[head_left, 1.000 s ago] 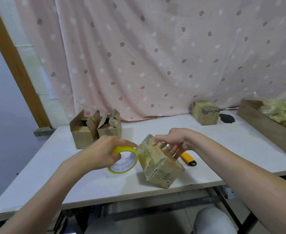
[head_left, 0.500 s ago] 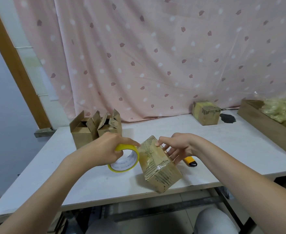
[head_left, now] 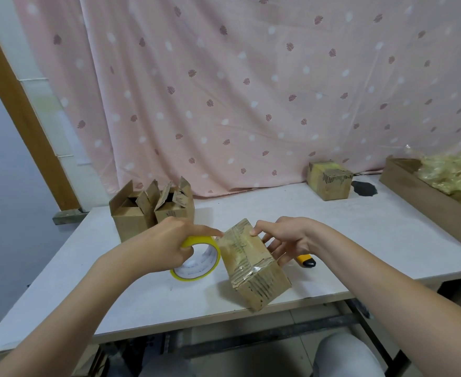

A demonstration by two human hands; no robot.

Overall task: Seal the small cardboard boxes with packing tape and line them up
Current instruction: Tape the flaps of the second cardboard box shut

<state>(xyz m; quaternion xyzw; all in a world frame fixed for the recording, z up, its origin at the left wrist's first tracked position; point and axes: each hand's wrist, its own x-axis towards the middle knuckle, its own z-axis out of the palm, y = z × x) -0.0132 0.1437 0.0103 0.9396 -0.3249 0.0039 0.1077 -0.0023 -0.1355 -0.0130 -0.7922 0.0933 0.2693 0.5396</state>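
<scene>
1. Box: it is now tipping further onto its near edge at the front of the table, the right hand's fingers having slid from its top to its far side.
2. Right hand: thumb pressing the taped top, fingers spreading against the side, steadying rather than clenching.
3. Left hand: gripping the tape roll, forefinger pointing onto the box's corner.
4. Handling, as judged: light, stiff cardboard; glossy tape probably slippery, so holding by the bare side faces.
5. Open boxes waiting rear left; sealed box rear right; knife lying beside the right hand.

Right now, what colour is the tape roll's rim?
Yellow, with a white inner core; the tape roll shows best in the head view.
</scene>
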